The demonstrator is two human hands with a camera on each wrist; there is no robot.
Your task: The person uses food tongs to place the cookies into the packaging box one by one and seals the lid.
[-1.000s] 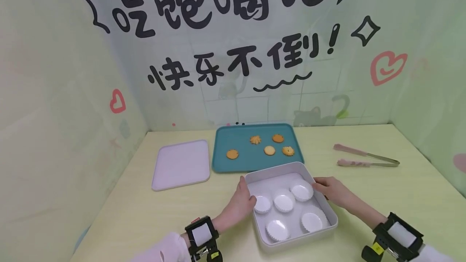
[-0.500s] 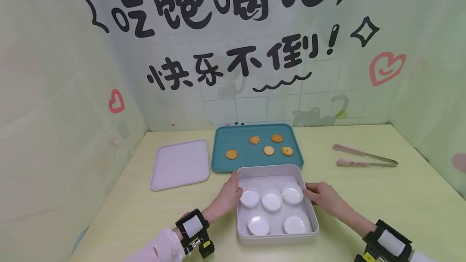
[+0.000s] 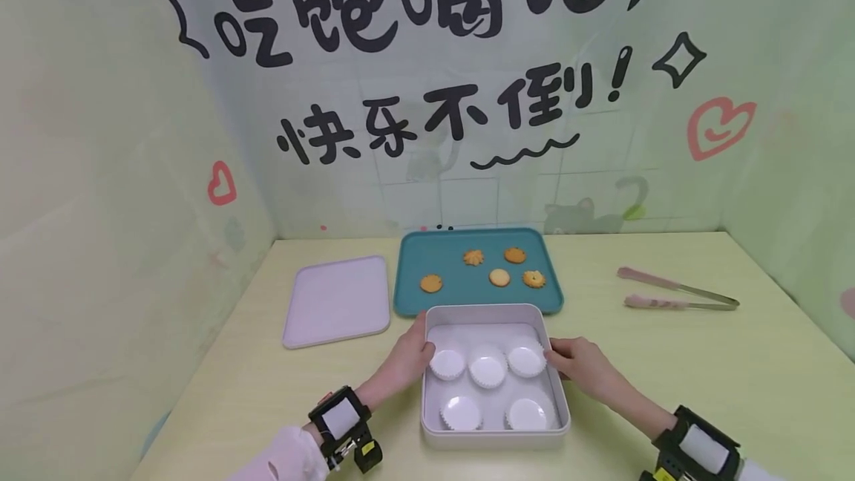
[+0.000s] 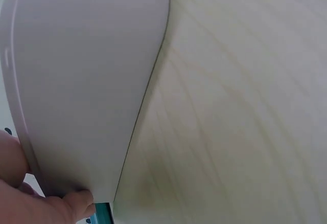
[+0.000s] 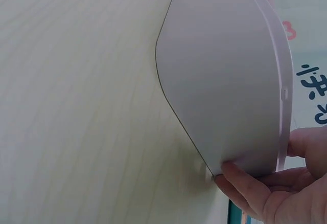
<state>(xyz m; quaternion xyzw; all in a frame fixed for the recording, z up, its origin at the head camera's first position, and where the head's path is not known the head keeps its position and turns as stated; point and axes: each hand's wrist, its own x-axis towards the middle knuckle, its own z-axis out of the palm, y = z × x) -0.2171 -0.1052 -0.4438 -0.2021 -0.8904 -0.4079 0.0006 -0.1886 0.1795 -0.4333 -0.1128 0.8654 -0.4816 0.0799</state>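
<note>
Far left on the tabletop (image 3: 220, 414), as I follow it remotely, lies a flat lilac panel (image 3: 337, 301), well apart from the hands. Next comes the left hand (image 3: 405, 355), which holds the left wall of the pale box (image 3: 496, 439), gripping it near the far corner; the left-wrist view shows me its fingertips against the outer wall. The box rests upright on the tabletop, between the two hands. Inside sit five white fluted cups (image 3: 488, 370): three in the far row, two in the near row. Just behind the box is a teal tray (image 3: 441, 251) bearing five biscuits (image 3: 430, 283), one at left and four grouped toward the right; I cannot tell whether box and tray touch. At the box's right wall, the right hand (image 3: 584, 366) holds the side, its fingers on the outer wall in my right-wrist view. Far right lie pink-handled tongs (image 3: 675, 304), arms spread, handles pointing left toward the tray.
</note>
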